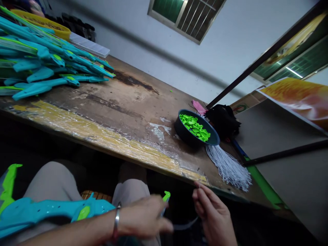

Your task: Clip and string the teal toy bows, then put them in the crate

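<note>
A teal plastic toy bow (51,212) with lime-green parts lies across my lap. My left hand (146,217), a metal bangle at its wrist, is closed around the bow's right end, where a green tip (166,195) sticks up past the fingers. Just right of it, my right hand (214,213) is raised with thumb and forefinger pinched together. A thin white cord (186,226), blurred, runs between my two hands. The cord's end at my right fingertips is too small to make out.
Many similar toy bows (38,61) are piled at the table's left, before a yellow basket (61,32). A dark bowl (184,135) holds green plastic pieces (196,128). Beside it lie a bundle of white cords (230,167) and a black cloth (222,121). Tape covers the table edge (102,143).
</note>
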The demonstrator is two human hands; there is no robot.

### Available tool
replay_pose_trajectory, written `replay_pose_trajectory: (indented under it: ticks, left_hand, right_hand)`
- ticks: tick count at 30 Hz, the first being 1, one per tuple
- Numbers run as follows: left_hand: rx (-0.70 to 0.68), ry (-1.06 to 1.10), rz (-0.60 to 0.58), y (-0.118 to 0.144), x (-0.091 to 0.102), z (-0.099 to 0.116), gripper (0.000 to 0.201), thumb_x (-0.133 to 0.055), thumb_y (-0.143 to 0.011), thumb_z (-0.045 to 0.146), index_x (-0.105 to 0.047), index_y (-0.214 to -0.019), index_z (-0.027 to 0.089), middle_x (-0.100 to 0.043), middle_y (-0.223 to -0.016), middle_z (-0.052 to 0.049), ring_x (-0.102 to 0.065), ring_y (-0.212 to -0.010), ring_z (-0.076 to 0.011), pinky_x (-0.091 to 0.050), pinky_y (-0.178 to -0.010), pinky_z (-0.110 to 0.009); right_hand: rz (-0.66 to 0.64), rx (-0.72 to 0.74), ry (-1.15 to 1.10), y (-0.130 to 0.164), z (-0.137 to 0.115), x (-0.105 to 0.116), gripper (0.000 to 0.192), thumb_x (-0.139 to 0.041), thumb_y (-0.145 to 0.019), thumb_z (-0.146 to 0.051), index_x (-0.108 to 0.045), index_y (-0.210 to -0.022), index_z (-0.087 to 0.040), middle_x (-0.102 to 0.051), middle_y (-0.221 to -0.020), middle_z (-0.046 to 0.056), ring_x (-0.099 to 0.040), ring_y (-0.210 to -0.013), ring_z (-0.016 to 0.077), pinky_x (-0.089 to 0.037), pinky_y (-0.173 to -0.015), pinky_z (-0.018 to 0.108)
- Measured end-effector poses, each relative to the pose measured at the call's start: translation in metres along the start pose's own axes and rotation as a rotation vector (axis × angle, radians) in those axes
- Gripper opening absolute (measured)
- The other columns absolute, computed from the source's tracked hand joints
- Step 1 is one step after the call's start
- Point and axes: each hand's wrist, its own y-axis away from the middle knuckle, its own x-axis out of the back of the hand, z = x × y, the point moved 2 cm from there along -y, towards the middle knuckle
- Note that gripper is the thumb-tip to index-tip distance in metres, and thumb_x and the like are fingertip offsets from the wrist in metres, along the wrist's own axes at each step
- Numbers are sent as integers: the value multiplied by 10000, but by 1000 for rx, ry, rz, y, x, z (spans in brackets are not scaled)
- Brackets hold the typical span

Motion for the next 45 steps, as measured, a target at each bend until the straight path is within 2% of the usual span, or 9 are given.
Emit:
replay_pose_trajectory:
  ticks: [2, 4, 7, 9, 12, 15, 21, 26, 45]
  left_hand:
    - [77, 14, 56, -19, 2, 0, 504, -662, -826, 348, -605, -1287, 153, -575, -1408, -175, -456, -1352, -358, -287, -1151, -465]
    - [179, 85, 77, -39, -5, -7, 526, -611, -828, 351, -569, -1292, 106, -541, -1426, -230, -428, -1369, -391, -287, -1135, -481]
    - [355, 277, -13, -61, -22, -25, 451, -611, -776, 480, -637, -1026, 106, -668, -1154, -259, -592, -1144, -450, -427, -958, -553]
    - [411, 459, -135, -68, -28, -34, 474, -576, -750, 594, -628, -862, 136, -699, -939, -209, -674, -929, -405, -487, -828, -529]
    - [352, 718, -261, -66, -23, -36, 590, -554, -714, 704, -639, -858, 139, -683, -803, -121, -669, -688, -264, -515, -737, -439]
    - [220, 847, -203, -58, -8, -27, 611, -637, -694, 685, -651, -991, 150, -646, -735, -39, -583, -570, -168, -491, -658, -349]
    - [3, 866, -136, -46, 0, -5, 390, -730, -749, 474, -690, -903, 118, -629, -729, -18, -546, -567, -104, -390, -606, -244]
    - [-62, 840, -154, -45, -2, -1, 303, -678, -833, 409, -696, -887, 111, -632, -769, -27, -534, -601, -101, -371, -635, -247]
    - [-57, 784, -56, -39, -5, 15, 421, -812, -660, 539, -729, -740, 134, -546, -659, 10, -463, -725, -156, -371, -724, -286]
  right_hand:
    - [-121, 51, 261, 7, -3, 1, 393, -868, -709, -486, -798, -965, -197, -701, -731, 44, -573, -574, 101, -473, -496, 149]
    - [-251, 158, 458, 12, -6, -1, 304, -785, -804, -472, -801, -935, -198, -719, -754, 61, -629, -636, 153, -517, -566, 193]
    - [-332, 418, 639, 17, -8, -7, 199, -689, -894, -381, -788, -940, -215, -690, -754, 44, -662, -686, 178, -534, -621, 214]
    - [-338, 577, 706, 20, -5, -11, 161, -653, -922, -309, -776, -978, -220, -646, -733, 26, -646, -645, 161, -515, -585, 206]
    - [-267, 692, 727, 25, 2, -16, 139, -639, -935, -255, -765, -986, -227, -579, -706, 4, -602, -593, 137, -478, -547, 203]
    - [-181, 737, 710, 29, 5, -23, 129, -625, -952, -247, -752, -958, -229, -544, -693, -8, -571, -572, 127, -445, -536, 212]
    - [-61, 954, 807, 34, 3, -42, 90, -587, -966, -172, -664, -925, -194, -539, -742, 6, -558, -642, 139, -439, -602, 243]
    - [59, 1133, 921, 40, 3, -51, 93, -572, -955, -105, -602, -913, -182, -533, -767, 20, -534, -676, 148, -430, -633, 261]
    - [-23, 1165, 1007, 44, 20, -53, 113, -559, -947, -95, -605, -887, -180, -525, -745, 27, -517, -671, 163, -414, -626, 283]
